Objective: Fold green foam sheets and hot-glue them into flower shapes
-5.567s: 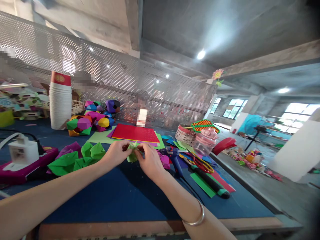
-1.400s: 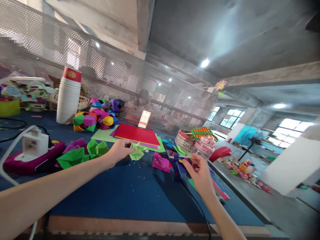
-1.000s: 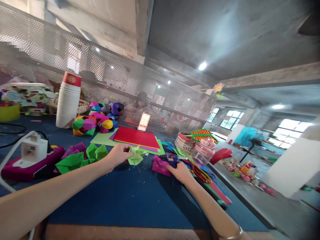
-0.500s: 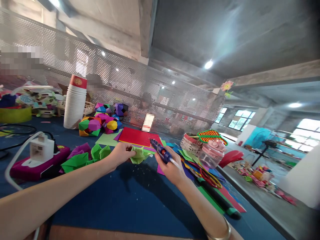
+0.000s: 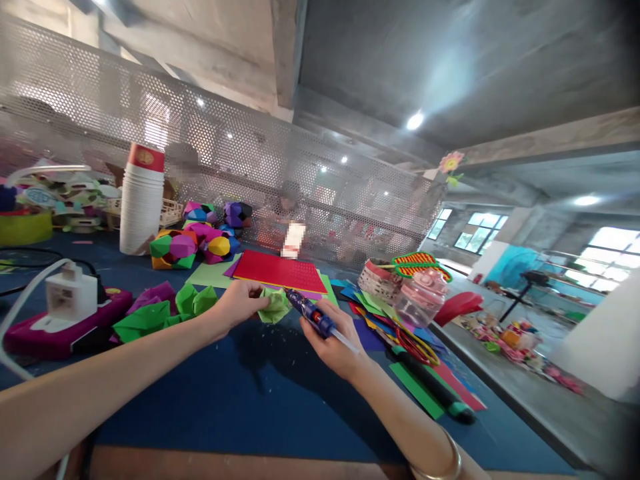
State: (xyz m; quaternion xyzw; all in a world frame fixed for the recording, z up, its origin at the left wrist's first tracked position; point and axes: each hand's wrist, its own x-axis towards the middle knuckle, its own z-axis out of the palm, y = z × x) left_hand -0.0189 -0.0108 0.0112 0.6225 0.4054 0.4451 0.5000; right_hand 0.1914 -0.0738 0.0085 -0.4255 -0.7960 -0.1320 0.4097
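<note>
Glue gun [image 5: 311, 313]: brought leftward since the earlier frame, nozzle now at the folded paper's right edge; contact can't be told.
Right hand [image 5: 337, 343]: wrapped round the gun, handle hidden; trigger finger not clear.
Left hand [image 5: 240, 305]: thumb and fingers pinched close on the paper's left side.
Nozzle work: best to brace the left pinch, lay a thin bead along one fold, keep fingertips off the hot end; too much glue would likely soak and warp it.
Folded paper [image 5: 274, 308]: pale green, creased, faceted; held between the hands above the blue mat [image 5: 220, 400], before the red sheets [image 5: 277, 269].
</note>
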